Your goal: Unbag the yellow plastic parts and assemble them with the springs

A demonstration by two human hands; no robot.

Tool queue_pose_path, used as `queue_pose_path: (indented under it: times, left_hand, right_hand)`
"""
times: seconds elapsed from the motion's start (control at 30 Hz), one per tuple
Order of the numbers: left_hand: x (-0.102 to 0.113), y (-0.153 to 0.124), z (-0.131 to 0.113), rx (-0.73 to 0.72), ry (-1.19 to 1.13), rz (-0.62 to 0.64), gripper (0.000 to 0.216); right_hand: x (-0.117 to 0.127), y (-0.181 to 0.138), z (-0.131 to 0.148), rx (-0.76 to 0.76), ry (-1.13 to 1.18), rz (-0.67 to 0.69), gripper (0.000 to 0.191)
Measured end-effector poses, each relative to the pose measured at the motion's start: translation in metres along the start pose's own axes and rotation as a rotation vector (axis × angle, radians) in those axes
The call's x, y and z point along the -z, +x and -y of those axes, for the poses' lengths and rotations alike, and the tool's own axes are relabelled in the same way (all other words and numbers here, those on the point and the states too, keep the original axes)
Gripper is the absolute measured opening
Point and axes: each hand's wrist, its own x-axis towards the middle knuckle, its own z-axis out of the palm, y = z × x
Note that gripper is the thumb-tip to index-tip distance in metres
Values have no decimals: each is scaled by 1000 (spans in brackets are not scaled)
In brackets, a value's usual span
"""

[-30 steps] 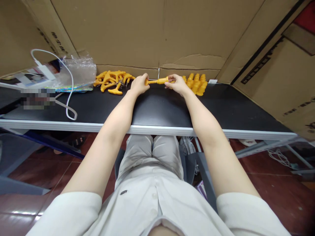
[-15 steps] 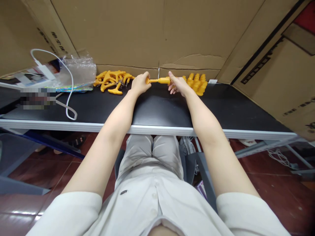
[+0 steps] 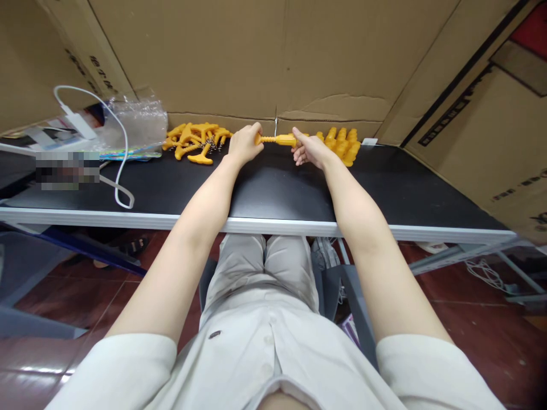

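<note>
At the far edge of the black table [image 3: 273, 193], both my hands meet on one orange plastic piece [image 3: 278, 139], a ridged stem with a thicker sleeve at its right end. My left hand [image 3: 244, 146] is closed in a fist round the stem's left end. My right hand [image 3: 311, 149] pinches the sleeve end with thumb and forefinger, its other fingers loosely spread. A heap of orange T-shaped handles with small chains [image 3: 197, 140] lies just left of my left hand. A row of orange sleeves [image 3: 342, 143] lies right behind my right hand.
Cardboard sheets [image 3: 273, 62] wall the table at the back and right. At the back left lie a clear plastic bag [image 3: 137, 121], a white charger with its cable [image 3: 111, 171] looping forward, and papers. Below the table edge are my lap and a red tiled floor.
My right hand slid off the sleeve's middle to its right end, now holding it with only thumb and forefinger. My left hand stayed put on the stem.
</note>
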Motion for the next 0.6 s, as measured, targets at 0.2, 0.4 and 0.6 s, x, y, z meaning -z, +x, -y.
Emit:
queue_pose_path:
  times: [0.2,0.4,0.6]
  left_hand:
    - [0,0,-3,20,1,6,64]
    - [-1,1,1,22,29,3,60]
    - [5,-2,-6,7,52,-26,56]
  right_hand:
    - [-1,-6,6,-51,32,-1,62]
    - [-1,-18,10,60,140,23,16]
    - [-4,-10,10,67,96,-2,57]
